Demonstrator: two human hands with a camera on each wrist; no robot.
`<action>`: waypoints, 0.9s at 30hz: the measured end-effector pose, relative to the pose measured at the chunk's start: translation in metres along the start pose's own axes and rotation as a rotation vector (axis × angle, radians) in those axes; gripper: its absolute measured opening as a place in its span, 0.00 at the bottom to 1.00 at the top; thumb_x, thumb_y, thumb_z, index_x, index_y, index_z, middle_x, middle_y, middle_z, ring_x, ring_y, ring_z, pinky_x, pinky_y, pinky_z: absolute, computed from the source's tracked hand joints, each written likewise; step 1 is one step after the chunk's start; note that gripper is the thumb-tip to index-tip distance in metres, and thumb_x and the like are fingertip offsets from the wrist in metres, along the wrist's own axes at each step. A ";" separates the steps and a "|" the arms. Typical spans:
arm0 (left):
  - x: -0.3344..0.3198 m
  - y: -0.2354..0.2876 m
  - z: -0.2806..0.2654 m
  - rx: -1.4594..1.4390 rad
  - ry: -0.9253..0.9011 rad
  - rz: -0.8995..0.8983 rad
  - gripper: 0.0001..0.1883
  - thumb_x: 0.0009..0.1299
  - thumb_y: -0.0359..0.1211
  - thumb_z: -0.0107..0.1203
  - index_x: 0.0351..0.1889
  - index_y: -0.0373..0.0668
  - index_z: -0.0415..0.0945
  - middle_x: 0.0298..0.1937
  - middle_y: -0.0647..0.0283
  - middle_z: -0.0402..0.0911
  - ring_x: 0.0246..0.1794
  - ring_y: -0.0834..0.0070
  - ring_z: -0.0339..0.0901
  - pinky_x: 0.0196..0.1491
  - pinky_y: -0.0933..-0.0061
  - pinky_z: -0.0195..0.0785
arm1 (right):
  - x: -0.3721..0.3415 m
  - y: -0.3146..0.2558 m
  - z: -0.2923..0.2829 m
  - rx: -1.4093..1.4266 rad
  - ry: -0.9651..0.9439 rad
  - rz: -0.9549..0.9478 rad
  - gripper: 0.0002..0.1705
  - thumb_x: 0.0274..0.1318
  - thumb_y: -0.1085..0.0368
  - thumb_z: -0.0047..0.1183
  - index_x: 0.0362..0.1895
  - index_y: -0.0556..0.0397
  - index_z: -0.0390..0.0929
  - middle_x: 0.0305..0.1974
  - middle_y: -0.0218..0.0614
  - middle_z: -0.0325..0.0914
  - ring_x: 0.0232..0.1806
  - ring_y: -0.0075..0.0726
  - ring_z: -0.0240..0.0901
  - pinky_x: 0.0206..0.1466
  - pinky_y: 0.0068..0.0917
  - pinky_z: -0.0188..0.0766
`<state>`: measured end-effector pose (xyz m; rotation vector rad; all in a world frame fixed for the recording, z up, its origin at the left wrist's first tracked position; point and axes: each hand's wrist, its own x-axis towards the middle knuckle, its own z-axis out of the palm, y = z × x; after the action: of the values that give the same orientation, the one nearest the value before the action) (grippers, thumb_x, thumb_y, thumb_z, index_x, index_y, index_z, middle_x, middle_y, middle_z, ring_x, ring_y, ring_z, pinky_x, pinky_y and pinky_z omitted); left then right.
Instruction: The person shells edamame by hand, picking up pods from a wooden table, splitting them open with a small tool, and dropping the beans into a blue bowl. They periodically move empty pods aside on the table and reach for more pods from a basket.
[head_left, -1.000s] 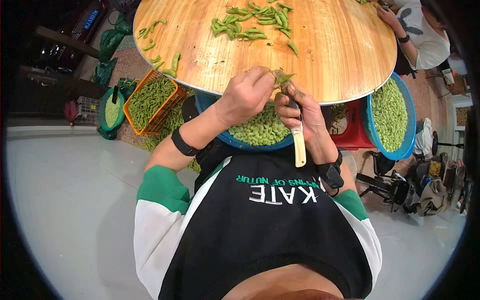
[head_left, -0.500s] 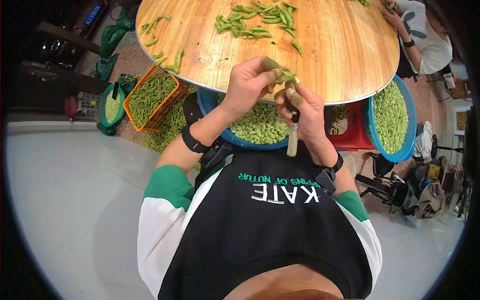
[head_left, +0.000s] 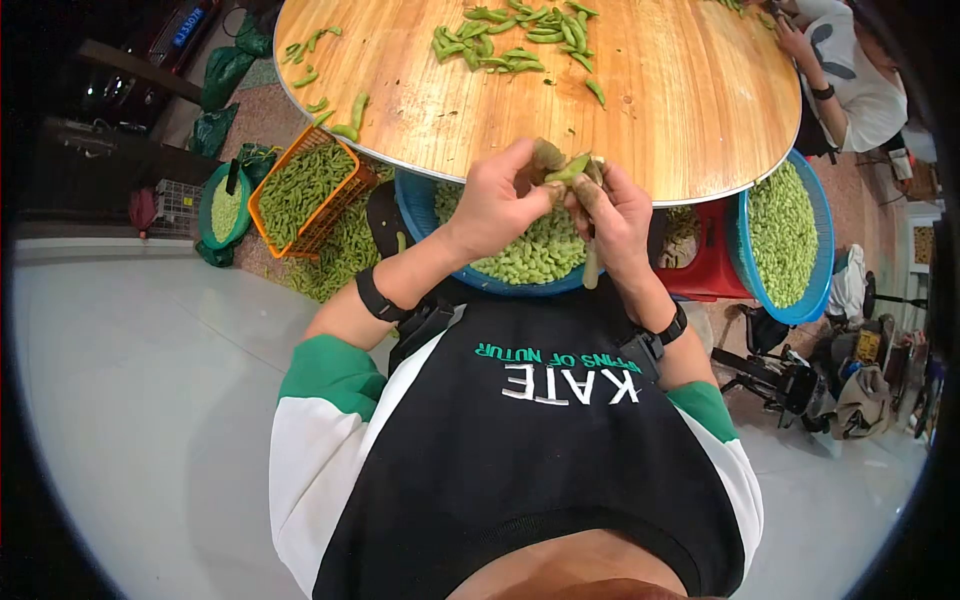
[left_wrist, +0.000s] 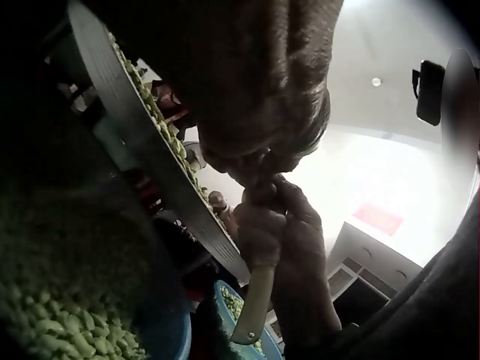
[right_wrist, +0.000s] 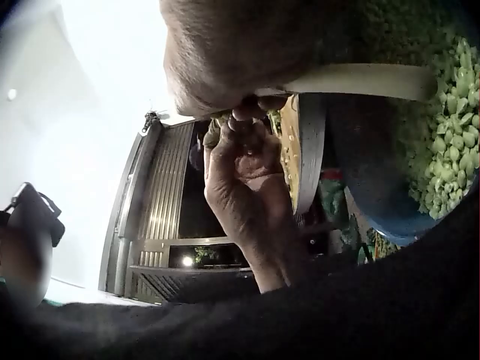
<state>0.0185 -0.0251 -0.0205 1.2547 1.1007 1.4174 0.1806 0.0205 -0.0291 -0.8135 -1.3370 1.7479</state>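
The workpiece is a single green pod (head_left: 569,170), located between the hands at the near edge of the table, above a blue basin. It should prove very light and somewhat springy: the shell is likely pliable but fibrous, with softer beans inside that would bruise under hard pressure. The skin may turn slippery if damp. The recommended hold is a light thumb-and-finger pinch toward one end, leaving the seam and the opposite end accessible.

The left hand (head_left: 497,200) pinches the pod between thumb and fingers. The right hand (head_left: 615,215) is close against it, its fingertips at the pod's other end, while its fingers wrap a pale-handled tool (head_left: 591,265), probably a knife. The handle points down toward the wearer; no blade can be made out, so fingertips near the pod warrant care. Whether the two hands actually touch cannot be told.

Directly below, the blue basin (head_left: 415,205) holds loose shelled beans (head_left: 530,255). Ahead, the wooden table (head_left: 680,110) carries scattered pods (head_left: 520,60). To the left, an orange crate (head_left: 330,213) contains more pods; to the right, a second blue basin (head_left: 824,240) contains beans. Another person (head_left: 865,85) is at the table's far right.
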 end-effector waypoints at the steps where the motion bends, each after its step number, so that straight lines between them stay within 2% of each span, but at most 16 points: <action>1: -0.002 0.001 0.000 0.128 -0.010 0.010 0.09 0.66 0.20 0.52 0.44 0.34 0.72 0.36 0.68 0.77 0.33 0.86 0.74 0.35 0.82 0.69 | 0.000 0.000 0.000 0.026 0.029 0.028 0.09 0.61 0.69 0.49 0.45 0.56 0.73 0.27 0.27 0.74 0.18 0.13 0.60 0.19 0.14 0.55; 2: -0.005 0.004 0.000 0.127 -0.011 0.009 0.09 0.66 0.20 0.52 0.44 0.34 0.72 0.36 0.68 0.77 0.33 0.86 0.74 0.35 0.82 0.69 | 0.000 0.000 -0.001 0.026 0.030 0.029 0.09 0.61 0.69 0.49 0.45 0.56 0.73 0.27 0.27 0.74 0.18 0.13 0.60 0.19 0.14 0.55; 4: -0.009 0.013 0.001 0.461 0.002 0.179 0.10 0.64 0.21 0.54 0.43 0.35 0.72 0.32 0.67 0.77 0.29 0.84 0.73 0.33 0.80 0.68 | 0.003 0.001 -0.004 0.115 -0.014 0.086 0.07 0.59 0.69 0.50 0.41 0.56 0.73 0.26 0.27 0.74 0.18 0.14 0.61 0.19 0.13 0.55; 5: -0.008 0.012 0.002 0.461 0.000 0.180 0.10 0.64 0.21 0.54 0.43 0.35 0.72 0.32 0.67 0.77 0.29 0.84 0.73 0.33 0.80 0.68 | 0.003 0.001 -0.005 0.116 -0.012 0.084 0.07 0.59 0.69 0.50 0.41 0.56 0.73 0.26 0.27 0.74 0.18 0.14 0.61 0.19 0.13 0.55; 7: -0.007 0.009 0.006 -0.096 0.065 0.014 0.10 0.62 0.21 0.55 0.42 0.35 0.73 0.29 0.63 0.75 0.26 0.81 0.72 0.28 0.78 0.66 | 0.003 -0.001 -0.007 0.123 -0.125 0.074 0.06 0.58 0.70 0.49 0.40 0.55 0.73 0.25 0.27 0.73 0.17 0.14 0.61 0.19 0.13 0.55; 8: -0.008 0.009 0.003 -0.097 0.067 0.013 0.10 0.62 0.21 0.55 0.42 0.35 0.73 0.29 0.63 0.75 0.26 0.81 0.72 0.28 0.78 0.66 | 0.003 -0.003 -0.007 0.122 -0.125 0.075 0.06 0.58 0.70 0.49 0.40 0.55 0.73 0.25 0.27 0.73 0.17 0.14 0.61 0.19 0.13 0.55; 10: -0.010 0.009 -0.007 0.451 -0.071 0.254 0.11 0.60 0.20 0.55 0.41 0.36 0.73 0.30 0.58 0.73 0.27 0.72 0.75 0.28 0.74 0.67 | 0.004 -0.006 -0.006 0.147 -0.124 0.117 0.06 0.58 0.69 0.48 0.38 0.55 0.74 0.24 0.27 0.72 0.17 0.15 0.62 0.19 0.14 0.56; 11: -0.009 0.010 -0.006 0.452 -0.070 0.255 0.11 0.60 0.20 0.55 0.41 0.36 0.73 0.30 0.58 0.73 0.27 0.72 0.75 0.28 0.74 0.67 | 0.006 -0.005 -0.006 0.147 -0.125 0.116 0.06 0.58 0.69 0.48 0.38 0.55 0.74 0.24 0.27 0.72 0.17 0.15 0.62 0.19 0.14 0.56; 13: -0.008 0.011 -0.002 0.651 -0.113 0.628 0.11 0.59 0.20 0.56 0.40 0.36 0.73 0.32 0.55 0.73 0.29 0.63 0.76 0.30 0.69 0.69 | 0.008 -0.003 -0.007 0.062 -0.122 0.148 0.06 0.57 0.67 0.48 0.36 0.55 0.74 0.23 0.28 0.72 0.17 0.16 0.63 0.18 0.15 0.56; 14: -0.011 0.009 -0.001 0.608 -0.137 0.580 0.11 0.58 0.20 0.57 0.39 0.35 0.72 0.34 0.53 0.74 0.30 0.56 0.75 0.31 0.65 0.70 | 0.009 -0.004 -0.007 0.063 -0.122 0.150 0.06 0.57 0.67 0.48 0.36 0.55 0.74 0.23 0.28 0.72 0.17 0.16 0.63 0.18 0.15 0.56; 16: -0.011 0.010 -0.004 0.618 -0.171 0.537 0.11 0.58 0.20 0.57 0.39 0.35 0.72 0.35 0.53 0.74 0.30 0.56 0.75 0.32 0.65 0.70 | 0.008 -0.007 -0.008 0.094 -0.145 0.229 0.06 0.56 0.66 0.48 0.34 0.55 0.73 0.22 0.29 0.72 0.16 0.17 0.63 0.17 0.15 0.56; 18: -0.011 0.013 -0.009 0.627 -0.200 0.491 0.12 0.58 0.20 0.57 0.39 0.36 0.72 0.36 0.53 0.74 0.31 0.57 0.75 0.32 0.66 0.70 | 0.007 -0.007 -0.009 0.108 -0.150 0.230 0.06 0.55 0.66 0.49 0.34 0.55 0.73 0.22 0.29 0.72 0.15 0.17 0.63 0.16 0.15 0.56; 20: -0.008 0.016 -0.015 0.583 -0.310 0.485 0.13 0.57 0.19 0.57 0.41 0.37 0.73 0.36 0.53 0.73 0.32 0.56 0.75 0.33 0.66 0.71 | 0.007 -0.008 -0.009 0.122 -0.154 0.227 0.06 0.54 0.66 0.49 0.34 0.55 0.73 0.21 0.29 0.72 0.14 0.18 0.63 0.15 0.15 0.56; 23: -0.007 0.008 -0.025 0.696 -0.374 0.586 0.14 0.56 0.19 0.57 0.41 0.38 0.75 0.38 0.52 0.73 0.35 0.56 0.75 0.35 0.68 0.71 | 0.008 -0.008 -0.009 0.159 -0.166 0.341 0.06 0.53 0.68 0.48 0.34 0.56 0.73 0.21 0.30 0.71 0.14 0.18 0.63 0.14 0.15 0.56; 25: -0.006 0.008 -0.026 0.703 -0.355 0.600 0.14 0.56 0.19 0.57 0.41 0.38 0.76 0.39 0.53 0.73 0.36 0.57 0.76 0.37 0.68 0.72 | 0.009 -0.002 -0.010 0.252 -0.231 0.429 0.09 0.52 0.66 0.48 0.37 0.57 0.72 0.23 0.31 0.71 0.14 0.19 0.62 0.13 0.15 0.53; 27: -0.005 0.007 -0.026 0.706 -0.340 0.617 0.14 0.56 0.18 0.56 0.41 0.38 0.76 0.40 0.53 0.73 0.37 0.58 0.76 0.39 0.69 0.72 | 0.008 0.001 -0.013 0.220 -0.251 0.429 0.09 0.53 0.67 0.47 0.38 0.57 0.71 0.24 0.32 0.71 0.14 0.19 0.62 0.13 0.15 0.53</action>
<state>-0.0072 -0.0330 -0.0164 2.4028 1.0502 1.1798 0.1876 0.0339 -0.0332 -0.8181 -1.1528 2.3524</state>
